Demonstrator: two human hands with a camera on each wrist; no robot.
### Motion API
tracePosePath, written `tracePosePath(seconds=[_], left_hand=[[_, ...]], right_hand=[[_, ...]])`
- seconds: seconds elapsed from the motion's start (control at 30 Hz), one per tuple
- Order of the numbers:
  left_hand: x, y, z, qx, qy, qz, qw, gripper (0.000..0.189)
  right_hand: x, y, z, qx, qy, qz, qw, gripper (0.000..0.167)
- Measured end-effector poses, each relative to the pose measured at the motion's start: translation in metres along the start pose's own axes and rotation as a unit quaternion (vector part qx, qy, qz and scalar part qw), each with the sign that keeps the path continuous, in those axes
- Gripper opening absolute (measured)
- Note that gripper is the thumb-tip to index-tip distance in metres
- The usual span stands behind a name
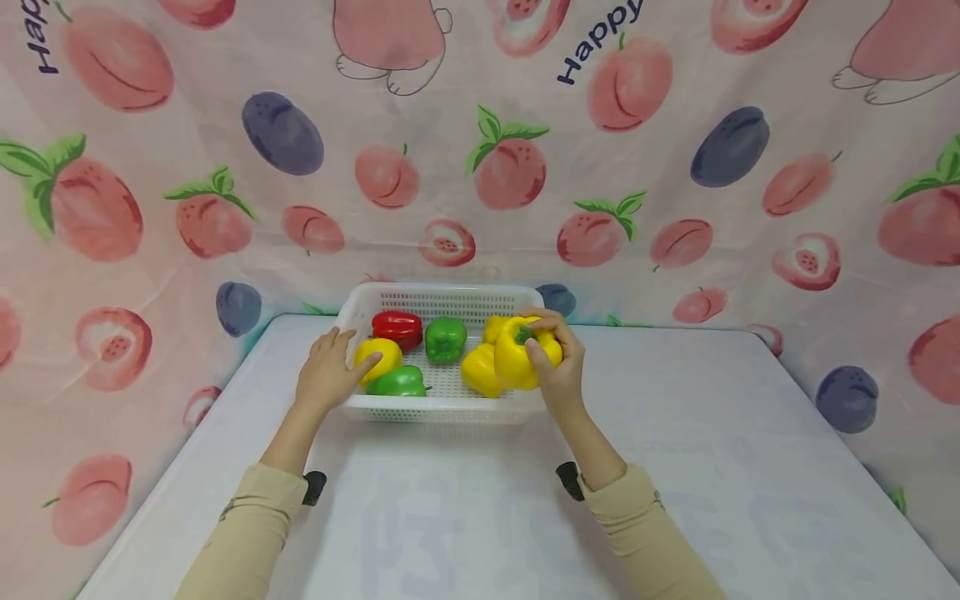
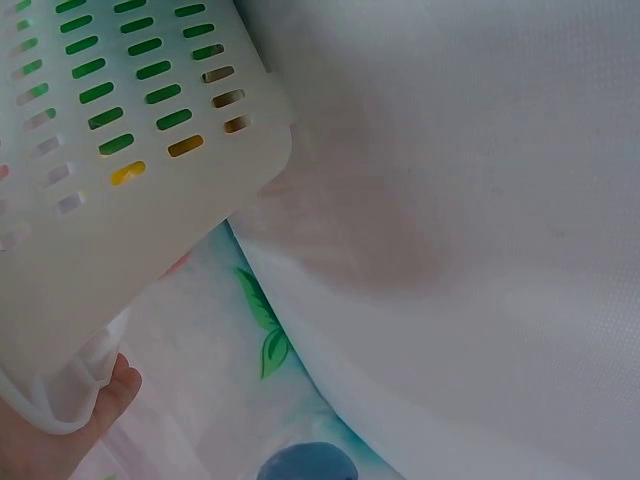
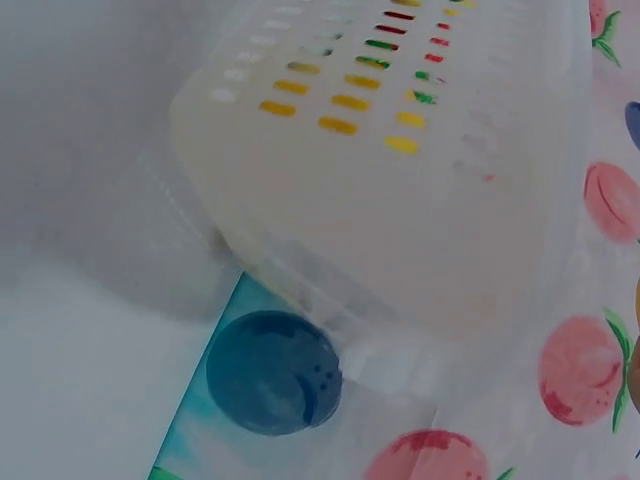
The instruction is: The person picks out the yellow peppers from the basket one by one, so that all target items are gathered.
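The yellow pepper (image 1: 512, 367) is over the right end of the white basket (image 1: 442, 403), clamped by the right hand (image 1: 564, 360) between thumb and fingers. This grip should stay gentle, without knocking the other peppers (image 1: 478, 371). The left hand (image 1: 326, 368), fingers extended, could steady the rim.

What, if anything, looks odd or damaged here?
Nothing stands out. The glossy red, green and yellow bell peppers lie in a white perforated plastic basket with no visible spill or damage; the right hand holds another yellow bell pepper.
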State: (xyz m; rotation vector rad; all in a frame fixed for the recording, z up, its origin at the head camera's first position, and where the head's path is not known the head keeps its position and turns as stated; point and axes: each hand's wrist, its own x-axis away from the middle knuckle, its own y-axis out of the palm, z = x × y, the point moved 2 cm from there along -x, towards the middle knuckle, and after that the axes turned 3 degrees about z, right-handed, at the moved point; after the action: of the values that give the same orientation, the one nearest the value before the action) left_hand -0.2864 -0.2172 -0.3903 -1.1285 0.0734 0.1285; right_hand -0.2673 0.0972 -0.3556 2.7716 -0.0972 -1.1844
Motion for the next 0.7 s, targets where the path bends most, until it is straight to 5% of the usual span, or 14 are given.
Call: tracePosePath(seconds=[0.7], left_hand=[[0.002, 0.000, 0.002, -0.001, 0.001, 0.007, 1.0000, 0.077]], right_hand=[[0.004, -0.045, -0.005, 0.087, 0.025, 0.010, 0.9959, 0.018]])
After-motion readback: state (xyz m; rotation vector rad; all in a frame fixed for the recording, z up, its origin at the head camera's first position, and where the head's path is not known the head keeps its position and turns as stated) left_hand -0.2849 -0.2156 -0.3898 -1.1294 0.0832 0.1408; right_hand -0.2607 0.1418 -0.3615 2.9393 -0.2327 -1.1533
